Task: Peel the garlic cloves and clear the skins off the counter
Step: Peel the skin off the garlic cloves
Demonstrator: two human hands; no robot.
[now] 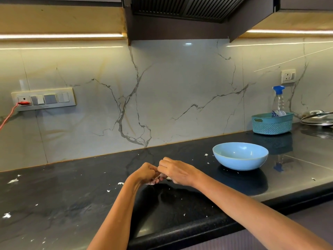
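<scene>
Both hands, left (146, 173) and right (175, 171), pinching a garlic clove (163, 176) (mostly hidden) above skin-strewn counter (72, 192).

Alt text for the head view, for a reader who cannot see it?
Two hands, left hand and right hand, meet over a black counter, fingers curled around a small pale piece. Garlic skins litter the counter; a blue bowl sits to the right.

2 bare forearms, left hand (144, 173), right hand (177, 173), no sleeves
</scene>
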